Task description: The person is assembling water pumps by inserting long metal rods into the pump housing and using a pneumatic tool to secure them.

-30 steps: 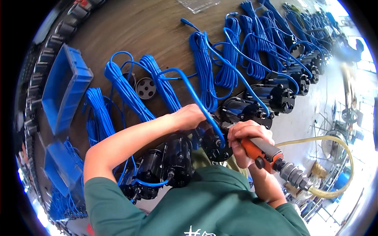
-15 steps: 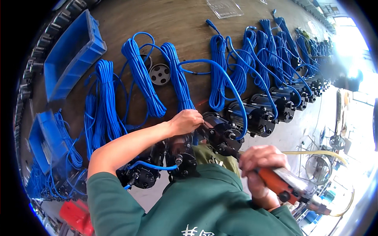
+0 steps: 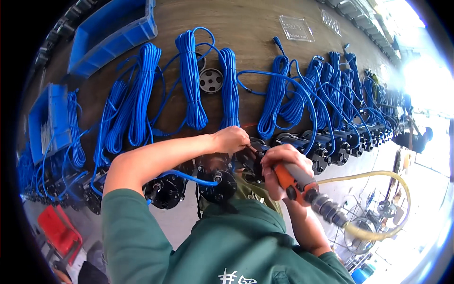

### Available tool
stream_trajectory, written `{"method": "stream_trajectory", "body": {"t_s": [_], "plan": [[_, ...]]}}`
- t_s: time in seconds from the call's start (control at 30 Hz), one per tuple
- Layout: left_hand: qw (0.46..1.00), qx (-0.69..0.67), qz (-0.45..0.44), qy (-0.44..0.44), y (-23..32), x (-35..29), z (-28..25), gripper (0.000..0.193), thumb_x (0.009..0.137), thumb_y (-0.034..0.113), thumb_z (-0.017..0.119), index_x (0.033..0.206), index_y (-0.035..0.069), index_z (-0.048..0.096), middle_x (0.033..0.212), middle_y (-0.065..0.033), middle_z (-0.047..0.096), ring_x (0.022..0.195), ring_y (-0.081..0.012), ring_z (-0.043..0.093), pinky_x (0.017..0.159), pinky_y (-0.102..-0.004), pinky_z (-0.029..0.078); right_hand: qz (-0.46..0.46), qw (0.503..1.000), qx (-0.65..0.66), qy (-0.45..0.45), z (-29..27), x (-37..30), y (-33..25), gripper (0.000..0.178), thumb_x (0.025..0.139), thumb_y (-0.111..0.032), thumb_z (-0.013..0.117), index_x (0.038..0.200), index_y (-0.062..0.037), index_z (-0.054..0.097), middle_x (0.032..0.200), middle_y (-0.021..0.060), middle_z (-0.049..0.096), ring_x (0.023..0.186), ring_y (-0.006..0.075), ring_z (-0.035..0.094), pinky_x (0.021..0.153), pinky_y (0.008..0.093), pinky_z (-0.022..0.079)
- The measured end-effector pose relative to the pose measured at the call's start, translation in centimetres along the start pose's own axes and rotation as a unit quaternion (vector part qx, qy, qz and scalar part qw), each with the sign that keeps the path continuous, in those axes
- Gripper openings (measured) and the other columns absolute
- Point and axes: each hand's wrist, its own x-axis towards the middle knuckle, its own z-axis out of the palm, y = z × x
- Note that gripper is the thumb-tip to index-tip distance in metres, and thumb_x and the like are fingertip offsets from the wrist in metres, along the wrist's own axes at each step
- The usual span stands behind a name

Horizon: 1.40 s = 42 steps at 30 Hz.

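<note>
My right hand [image 3: 287, 164] is wrapped round an orange and grey air tool [image 3: 298, 182], a yellowish hose [image 3: 378, 232] running from its rear. The tool's front end points left, toward a black cylindrical motor housing [image 3: 250, 163] at the bench edge, largely hidden by my hand. My left hand [image 3: 232, 140] is closed in a pinch beside that housing; what its fingers hold is hidden. Just left stands another black cylinder [image 3: 217, 185] with a blue cable on its end cap. A coiled blue cable [image 3: 230, 90] lies beyond my left hand.
More black cylinders [image 3: 317, 158] with blue cables line the bench edge to the right. Several coiled cables [image 3: 191, 80] lie across the brown bench [image 3: 246, 28]. Two blue bins [image 3: 116, 40] stand at the left. Beyond the bench edge is a red chair [image 3: 59, 229].
My right hand has brought the air tool left and up, close to the cylinder by my left hand. The whole view has shifted; my left hand stays closed at the same place.
</note>
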Motion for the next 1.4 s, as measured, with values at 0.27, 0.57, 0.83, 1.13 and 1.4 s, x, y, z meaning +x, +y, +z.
{"method": "stream_trajectory", "body": {"t_s": [0.27,0.57,0.83,1.13,1.4], "plan": [[0.94,0.183,-0.245,-0.151,7.7,2.3,-14.5,0.019,0.081,0.02,0.071,0.086,0.002,0.074,0.088,-0.02,0.072,0.087,-0.0347,0.071,0.078,-0.0442,0.058,-0.023,0.994,0.074,-0.078,-1.7,-0.3,1.5,0.023,0.07,0.002,0.067,0.093,-0.0023,0.067,0.083,0.0081,0.069,0.069,0.0149,0.067,0.066,0.028,0.055],[0.625,0.112,-0.256,0.729,29.3,1.4,0.3,0.003,0.095,-0.001,0.061,0.093,-0.002,0.062,0.077,-0.0036,0.059,0.063,-0.0052,0.047,0.055,-0.022,0.037,-0.189,0.908,0.357,-0.112,-12.1,-4.0,-5.4,0.027,0.08,0.003,0.065,0.105,0.002,0.056,0.088,0.0141,0.062,0.059,0.0174,0.06,0.058,0.0321,0.054],[0.273,-0.595,-0.228,0.72,18.3,7.4,21.4,0.023,0.106,0.019,0.051,0.101,-0.002,0.06,0.093,-0.0121,0.067,0.062,-0.0135,0.056,0.052,-0.0272,0.045,-0.097,0.917,0.32,-0.218,-10.8,-7.9,0.2,0.026,0.082,0.003,0.063,0.106,0.0021,0.053,0.089,0.0143,0.057,0.063,0.0187,0.059,0.059,0.0344,0.053],[0.083,-0.709,0.04,0.7,14.4,10.2,22.4,0.02,0.107,0.015,0.044,0.103,0.001,0.059,0.087,-0.0132,0.063,0.073,-0.0226,0.061,0.065,-0.0349,0.053,-0.061,0.914,0.316,-0.248,-8.5,-8.5,2.2,0.035,0.079,0.001,0.065,0.112,0.0009,0.054,0.087,0.0123,0.055,0.061,0.0171,0.056,0.057,0.0336,0.05],[0.092,-0.688,0.008,0.719,14.0,10.0,22.0,0.021,0.105,0.014,0.043,0.102,0.0,0.058,0.086,-0.0129,0.063,0.071,-0.0223,0.06,0.064,-0.0343,0.051,-0.051,0.92,0.303,-0.242,-7.1,-8.5,3.9,0.035,0.078,0.002,0.063,0.111,0.0002,0.053,0.088,0.0129,0.056,0.061,0.017,0.056,0.06,0.0346,0.051]]}}
